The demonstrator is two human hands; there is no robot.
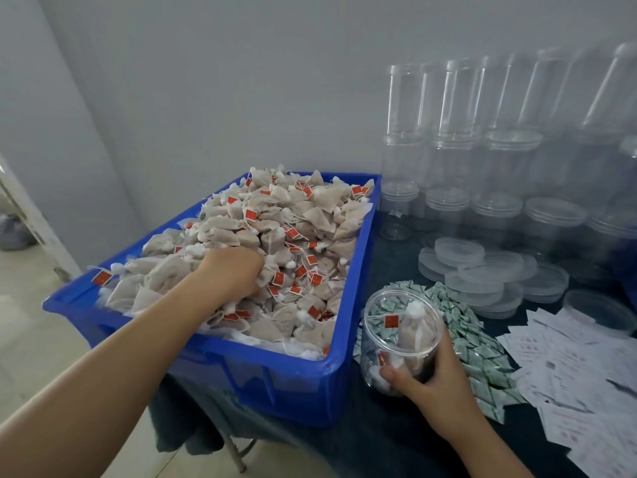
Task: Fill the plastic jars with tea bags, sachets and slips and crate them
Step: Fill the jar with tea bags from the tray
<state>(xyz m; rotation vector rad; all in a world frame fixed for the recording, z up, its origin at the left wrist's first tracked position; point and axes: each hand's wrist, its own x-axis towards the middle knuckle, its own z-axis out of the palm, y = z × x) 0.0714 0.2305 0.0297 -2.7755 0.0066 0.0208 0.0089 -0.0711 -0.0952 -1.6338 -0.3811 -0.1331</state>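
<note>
Right hand [435, 384]: nearest item, fingers and thumb wrapped round lower wall of open clear jar [401, 336], tilted toward the viewer on the dark cloth-covered table [386, 439]. Jar contents: a few tea bags with red tags, white knotted tops showing.

Green-and-white sachets [472, 343]: loose heap just behind and to the right of the held jar, touching it.

Printed paper slips [579, 370]: scattered at right of sachets, spread to the table edge.

Blue plastic crate [296, 384]: left of jar, overhanging the table's near-left corner, heaped above the rim with tea bags [293, 236].

Left hand [234, 270]: reaching across the crate, knuckles up, fingers curled down into the heap; whether clenched on a bag or merely buried, cannot tell.

Clear lids [482, 274]: overlapping stacks behind the sachets, mid-table.

Empty clear jars [496, 167]: stacked in tiers at far right against the grey wall [241, 81].

Tiled floor [31, 322]: visible at left.
</note>
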